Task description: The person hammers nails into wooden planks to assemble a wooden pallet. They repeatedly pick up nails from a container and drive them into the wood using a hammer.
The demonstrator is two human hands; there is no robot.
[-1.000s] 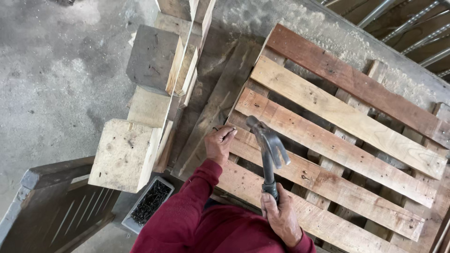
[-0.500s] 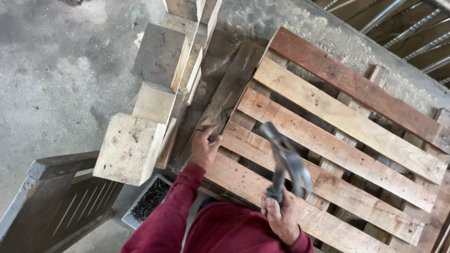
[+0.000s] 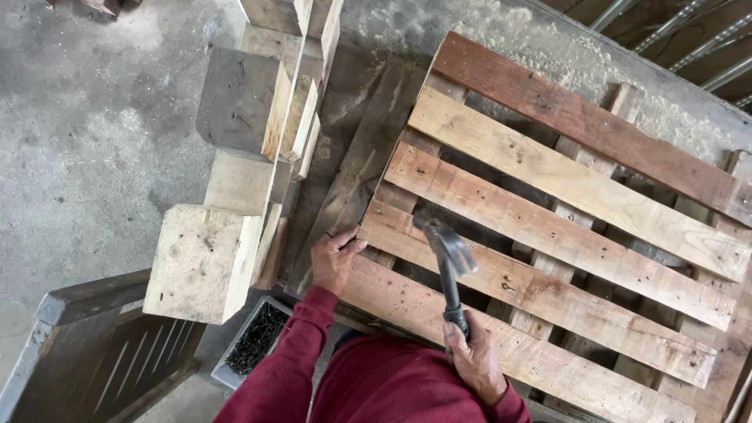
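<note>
A wooden pallet (image 3: 564, 188) of worn slats lies in front of me. My right hand (image 3: 474, 360) grips the dark handle of a claw hammer (image 3: 446, 258), whose blurred head is low over the near-left slat. My left hand (image 3: 335, 262) rests on the left end of that same slat, fingers curled at its edge. Whether it pinches a nail I cannot tell. Both arms wear dark red sleeves.
Several stacked wooden blocks (image 3: 205, 262) and board offcuts (image 3: 244, 102) stand left of the pallet. A small grey tray of dark nails (image 3: 254, 341) sits on the concrete floor by my left arm. A dark slatted panel (image 3: 94, 345) lies at the lower left. Sawdust covers the floor behind the pallet.
The hammer was raised and drawn back half a second ago; now its head has swung down toward the slat near my left hand. My left hand stayed at the slat's end.
</note>
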